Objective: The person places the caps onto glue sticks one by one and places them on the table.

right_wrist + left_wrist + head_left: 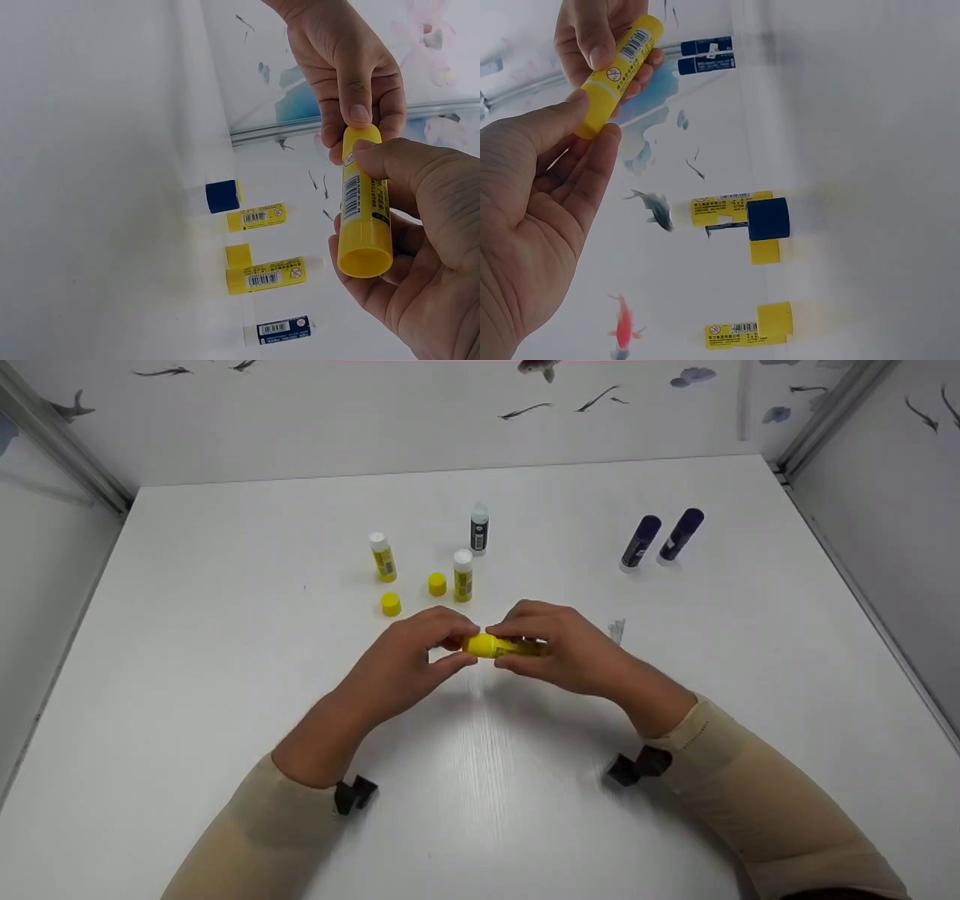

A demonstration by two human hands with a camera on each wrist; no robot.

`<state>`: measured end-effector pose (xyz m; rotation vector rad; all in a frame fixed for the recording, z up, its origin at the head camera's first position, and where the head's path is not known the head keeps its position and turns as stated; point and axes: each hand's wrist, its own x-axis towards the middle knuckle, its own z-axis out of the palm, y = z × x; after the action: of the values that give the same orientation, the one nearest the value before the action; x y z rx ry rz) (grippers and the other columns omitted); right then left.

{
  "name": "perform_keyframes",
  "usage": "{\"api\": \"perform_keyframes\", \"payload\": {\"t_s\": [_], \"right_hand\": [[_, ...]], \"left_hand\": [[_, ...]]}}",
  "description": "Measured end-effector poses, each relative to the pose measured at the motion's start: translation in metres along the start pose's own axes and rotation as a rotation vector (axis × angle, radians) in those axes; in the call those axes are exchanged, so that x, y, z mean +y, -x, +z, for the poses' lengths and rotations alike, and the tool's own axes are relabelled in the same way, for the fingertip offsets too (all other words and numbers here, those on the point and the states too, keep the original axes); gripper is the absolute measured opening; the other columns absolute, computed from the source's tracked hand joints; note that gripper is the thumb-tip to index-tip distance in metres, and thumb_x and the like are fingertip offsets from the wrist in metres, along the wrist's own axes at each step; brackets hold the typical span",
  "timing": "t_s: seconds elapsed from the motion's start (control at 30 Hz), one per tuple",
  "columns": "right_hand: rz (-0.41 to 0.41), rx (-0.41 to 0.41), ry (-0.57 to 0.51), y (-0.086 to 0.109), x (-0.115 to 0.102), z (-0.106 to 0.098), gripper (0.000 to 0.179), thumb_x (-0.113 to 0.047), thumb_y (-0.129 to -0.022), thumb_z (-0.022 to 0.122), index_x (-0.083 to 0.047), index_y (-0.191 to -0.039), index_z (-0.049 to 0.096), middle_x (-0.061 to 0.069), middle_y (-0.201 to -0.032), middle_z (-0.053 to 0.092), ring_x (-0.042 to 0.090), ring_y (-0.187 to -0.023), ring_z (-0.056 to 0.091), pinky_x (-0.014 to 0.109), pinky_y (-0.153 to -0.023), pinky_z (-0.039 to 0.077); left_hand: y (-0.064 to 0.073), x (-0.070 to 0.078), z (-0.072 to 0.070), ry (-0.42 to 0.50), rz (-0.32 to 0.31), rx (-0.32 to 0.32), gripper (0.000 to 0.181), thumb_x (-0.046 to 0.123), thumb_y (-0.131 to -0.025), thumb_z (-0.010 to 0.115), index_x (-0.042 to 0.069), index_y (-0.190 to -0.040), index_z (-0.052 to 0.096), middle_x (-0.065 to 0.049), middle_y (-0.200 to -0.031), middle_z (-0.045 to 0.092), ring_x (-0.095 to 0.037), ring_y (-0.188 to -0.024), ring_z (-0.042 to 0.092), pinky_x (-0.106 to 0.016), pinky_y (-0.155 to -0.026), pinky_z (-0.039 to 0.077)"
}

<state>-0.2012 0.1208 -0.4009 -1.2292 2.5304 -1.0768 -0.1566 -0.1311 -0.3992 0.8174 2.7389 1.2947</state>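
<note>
Between both hands, a yellow glue stick [517, 647] lies nearly level above the table. My left hand [401, 660] pinches the rounded yellow cap [598, 109] at one end with thumb and fingers. The right hand [574, 649] grips the barrel, its printed label and barcode facing the left wrist view. In the right wrist view the open rim of the stick's base [365, 260] faces the camera. Just beyond the hands stand two uncapped yellow glue sticks [463, 577] [383, 561] with white tops, and an uncapped navy one [479, 532].
Two yellow caps [437, 583] [391, 604] stand near the uncapped sticks. A navy cap [768, 219] shows in the wrist views. Two capped navy glue sticks [640, 544] [681, 537] stand at back right. White panels [337, 427] enclose the table's back and sides.
</note>
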Motion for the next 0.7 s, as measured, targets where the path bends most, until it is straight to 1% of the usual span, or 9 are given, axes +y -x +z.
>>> {"api": "perform_keyframes", "payload": {"t_s": [0.17,0.23,0.5,0.6,0.7], "right_hand": [[-0.028,0.012,0.006,0.0007,0.0001,-0.0002,0.034,-0.015,-0.094,0.079,-0.015,-0.128,0.075,0.002,-0.110,0.070,0.013,-0.096,0.064,0.026,-0.082,0.060],[-0.043,0.017,0.009,0.0015,-0.0001,-0.0005,0.035,-0.015,-0.094,0.079,-0.015,-0.128,0.075,0.003,-0.111,0.070,0.013,-0.096,0.064,0.026,-0.082,0.061],[-0.075,0.040,0.011,0.0035,-0.0017,-0.0022,0.036,-0.015,-0.094,0.079,-0.015,-0.129,0.075,0.003,-0.112,0.070,0.013,-0.097,0.065,0.027,-0.082,0.061],[-0.109,0.058,0.028,0.0041,-0.0019,-0.0026,0.035,-0.015,-0.094,0.079,-0.013,-0.129,0.075,0.004,-0.111,0.071,0.014,-0.096,0.065,0.028,-0.080,0.060],[-0.135,0.073,0.036,0.0044,-0.0013,-0.0025,0.036,-0.015,-0.093,0.079,-0.012,-0.128,0.075,0.005,-0.110,0.071,0.015,-0.095,0.066,0.027,-0.079,0.061]], "left_hand": [[0.0003,0.0028,0.0000,-0.001,0.011,0.006,0.029,0.012,-0.093,0.078,0.014,-0.122,0.072,0.002,-0.121,0.071,-0.012,-0.108,0.069,-0.025,-0.096,0.059],[0.0008,0.0033,0.0001,0.003,0.020,0.011,0.029,0.011,-0.093,0.077,0.013,-0.122,0.072,0.001,-0.121,0.071,-0.012,-0.107,0.069,-0.025,-0.096,0.059],[0.0011,0.0026,0.0023,0.013,0.048,0.036,0.030,0.011,-0.092,0.078,0.012,-0.122,0.073,0.001,-0.121,0.073,-0.012,-0.105,0.070,-0.024,-0.094,0.059],[0.0015,0.0027,0.0030,0.032,0.067,0.053,0.031,0.009,-0.091,0.079,0.011,-0.122,0.074,-0.001,-0.121,0.073,-0.014,-0.105,0.071,-0.027,-0.094,0.060],[0.0018,0.0024,0.0035,0.049,0.087,0.067,0.032,0.008,-0.091,0.079,0.009,-0.122,0.074,-0.003,-0.121,0.074,-0.014,-0.104,0.072,-0.027,-0.093,0.061]]}}
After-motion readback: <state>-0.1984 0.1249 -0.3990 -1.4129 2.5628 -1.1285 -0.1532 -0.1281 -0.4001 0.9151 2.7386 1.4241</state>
